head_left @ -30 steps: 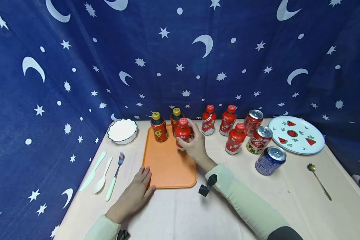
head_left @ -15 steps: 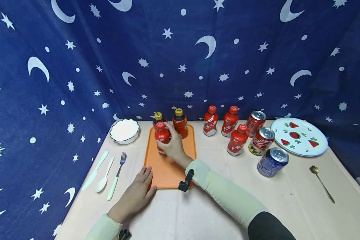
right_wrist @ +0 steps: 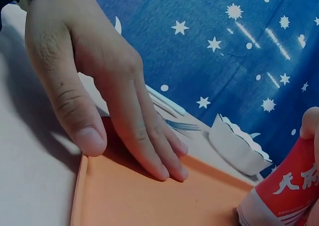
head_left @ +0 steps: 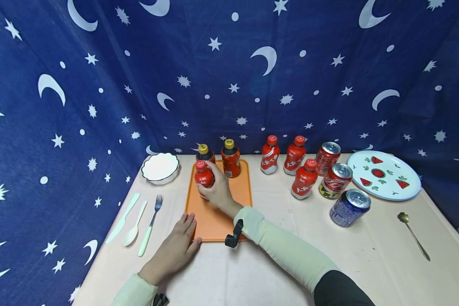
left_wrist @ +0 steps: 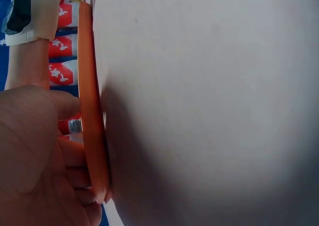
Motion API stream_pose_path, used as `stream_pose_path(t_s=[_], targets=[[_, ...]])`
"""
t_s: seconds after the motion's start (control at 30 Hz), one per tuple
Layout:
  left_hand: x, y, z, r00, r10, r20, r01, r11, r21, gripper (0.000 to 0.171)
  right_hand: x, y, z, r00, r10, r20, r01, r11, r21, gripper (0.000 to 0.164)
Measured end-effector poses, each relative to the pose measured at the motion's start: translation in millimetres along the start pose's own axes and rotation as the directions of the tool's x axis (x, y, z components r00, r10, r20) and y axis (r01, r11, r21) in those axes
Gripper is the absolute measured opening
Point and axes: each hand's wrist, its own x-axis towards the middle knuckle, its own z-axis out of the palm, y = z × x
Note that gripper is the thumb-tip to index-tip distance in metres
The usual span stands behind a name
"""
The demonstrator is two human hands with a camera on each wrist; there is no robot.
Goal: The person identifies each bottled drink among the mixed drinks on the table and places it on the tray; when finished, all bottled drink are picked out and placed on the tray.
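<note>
My right hand point(head_left: 221, 193) grips a small red bottle point(head_left: 202, 177) with a red cap, upright over the left part of the orange tray point(head_left: 218, 221). In the right wrist view this bottle point(right_wrist: 284, 196) is close to the tray surface; whether it touches is hard to tell. Two dark bottles with yellow caps stand at the tray's back: one point(head_left: 201, 155) is partly hidden behind the red bottle, the other point(head_left: 231, 161) is to its right. My left hand point(head_left: 176, 246) rests on the tray's near left corner, fingers extended over the rim and thumb along the front edge.
Right of the tray stand three red bottles point(head_left: 303, 182), two red cans point(head_left: 335, 180) and a blue can point(head_left: 348, 208). Farther right lie a watermelon-patterned plate point(head_left: 386, 163) and a small metal spoon point(head_left: 415, 238). To the left are a white bowl point(head_left: 160, 168), knife point(head_left: 124, 216), spoon point(head_left: 134, 227) and fork point(head_left: 151, 223).
My right hand has carried the red bottle leftward across the tray, from beside the right yellow-capped bottle to in front of the left one, then slightly lower. The left hand has stayed put.
</note>
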Motion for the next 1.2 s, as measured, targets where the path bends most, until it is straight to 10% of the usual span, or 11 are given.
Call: stream_pose_path(t_s=[0.7, 1.0, 1.2], targets=[[0.6, 4.5, 0.6, 1.0, 0.0, -0.009, 0.0, 1.0, 0.014, 0.06, -13.0, 5.5, -18.5, 1.0, 0.028, -0.006, -0.027, 0.998, 0.05, 0.088], [-0.4, 5.7, 0.8, 1.0, -0.027, 0.001, 0.027, 1.0, 0.003, 0.06, -28.6, -17.5, -82.7, 0.988, -0.019, -0.152, 0.043, 0.987, 0.155, 0.079], [-0.6, 5.3, 0.1, 0.998, -0.047, 0.029, 0.047, 0.999, 0.014, 0.061, -37.4, -43.1, -136.6, 0.941, -0.114, -0.32, 0.157, 0.981, 0.113, 0.074]])
